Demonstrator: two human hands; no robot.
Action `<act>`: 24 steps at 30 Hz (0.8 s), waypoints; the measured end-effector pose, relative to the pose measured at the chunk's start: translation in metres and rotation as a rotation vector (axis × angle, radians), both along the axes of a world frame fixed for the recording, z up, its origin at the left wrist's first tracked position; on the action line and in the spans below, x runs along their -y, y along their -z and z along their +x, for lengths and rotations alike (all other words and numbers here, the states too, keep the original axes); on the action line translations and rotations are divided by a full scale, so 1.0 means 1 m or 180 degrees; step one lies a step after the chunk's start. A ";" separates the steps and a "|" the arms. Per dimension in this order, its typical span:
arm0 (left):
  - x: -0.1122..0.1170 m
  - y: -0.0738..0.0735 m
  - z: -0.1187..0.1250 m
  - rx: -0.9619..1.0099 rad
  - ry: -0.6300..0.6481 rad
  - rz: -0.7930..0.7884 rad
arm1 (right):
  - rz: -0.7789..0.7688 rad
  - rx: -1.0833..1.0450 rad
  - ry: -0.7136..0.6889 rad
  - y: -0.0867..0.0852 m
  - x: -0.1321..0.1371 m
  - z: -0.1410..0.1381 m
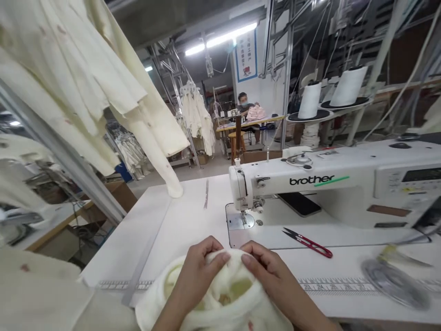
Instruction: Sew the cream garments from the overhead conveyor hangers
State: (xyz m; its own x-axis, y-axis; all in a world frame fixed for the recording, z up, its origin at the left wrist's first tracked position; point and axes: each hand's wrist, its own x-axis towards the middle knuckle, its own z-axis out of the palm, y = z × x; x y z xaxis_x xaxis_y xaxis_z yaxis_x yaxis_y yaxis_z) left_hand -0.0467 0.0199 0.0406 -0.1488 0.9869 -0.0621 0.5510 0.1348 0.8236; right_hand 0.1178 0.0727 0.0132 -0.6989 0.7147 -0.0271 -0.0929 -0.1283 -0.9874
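Note:
Cream-coloured fabric, a garment [237, 308] with a round opening, lies bunched at the front edge of the white sewing table [193, 220]. My left hand [203, 266] pinches the rim of the opening between thumb and fingers. Close beside it, my right hand [265, 266] pinches the same rim a little to the right. Both hands are closed on the cloth, just in front of the needle area of a white Brother sewing machine [268, 179]. The lower part of the garment runs out of view.
Red-handled thread snips [308, 242] and a dark phone [299, 203] lie by the machine. A clear round dish [394, 282] sits at right on the table, near a printed ruler strip [330, 286]. Cream garments [69, 69] hang at left. Thread cones [310, 101] stand behind. A person [244, 103] sits farther back.

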 end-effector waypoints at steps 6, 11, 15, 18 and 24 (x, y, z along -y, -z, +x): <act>-0.009 -0.004 0.022 0.0066 0.0392 0.0446 | 0.1161 0.0575 0.0455 -0.012 -0.010 0.037; -0.016 0.009 0.036 0.0273 0.0206 0.0343 | 0.2034 0.0983 0.0077 -0.020 -0.016 0.042; -0.018 0.016 0.040 0.0225 0.0034 0.0218 | 0.1960 0.1328 0.0166 -0.024 -0.024 0.038; -0.013 0.019 0.040 0.0002 0.0412 0.0500 | 0.0742 0.1127 -0.0229 -0.021 -0.038 0.032; -0.001 0.029 0.039 -0.0022 0.0567 0.1122 | -0.1818 0.0462 -0.1453 0.011 -0.055 0.016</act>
